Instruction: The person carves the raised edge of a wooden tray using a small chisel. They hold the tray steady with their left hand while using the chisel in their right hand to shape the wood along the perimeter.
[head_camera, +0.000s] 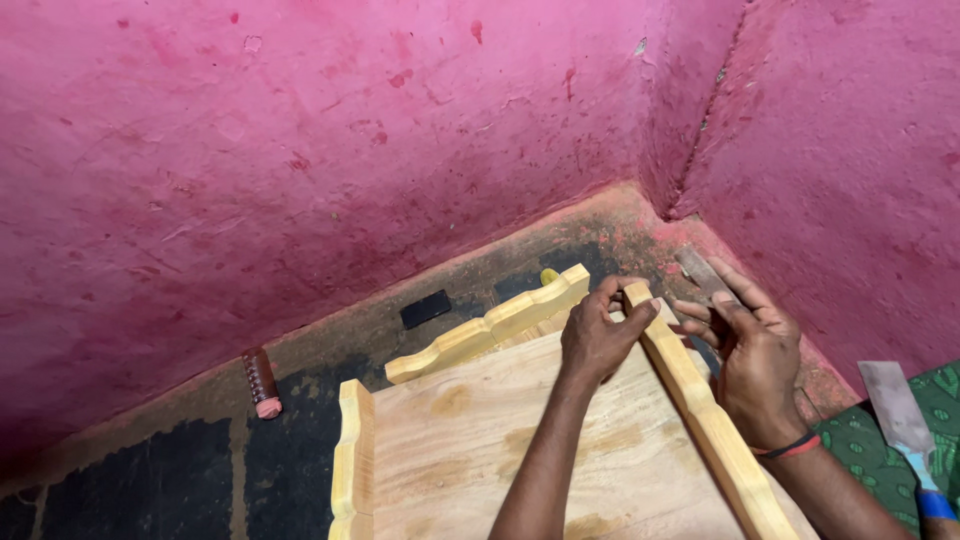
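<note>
Trim-fitting stage, by the look of it: pale scalloped wooden strips (490, 325) edged a light plywood panel (520, 440) lying on the floor by the pink wall. Left hand (597, 335) had its grip pinched on the top end of the right strip (700, 410), right hand (752, 355) held a flat metal blade (700, 272) against it. Next up probably needed steady alignment at that corner.

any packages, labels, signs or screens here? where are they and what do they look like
No signs or screens in view.
Small bottle: lying on the dark floor by the pink wall, left of the wooden tray; brownish cylinder with a pink cap, any label too blurred to tell.
Flat black rectangle: on the floor behind the tray's scalloped rail; plain, unclear what it is.
</note>
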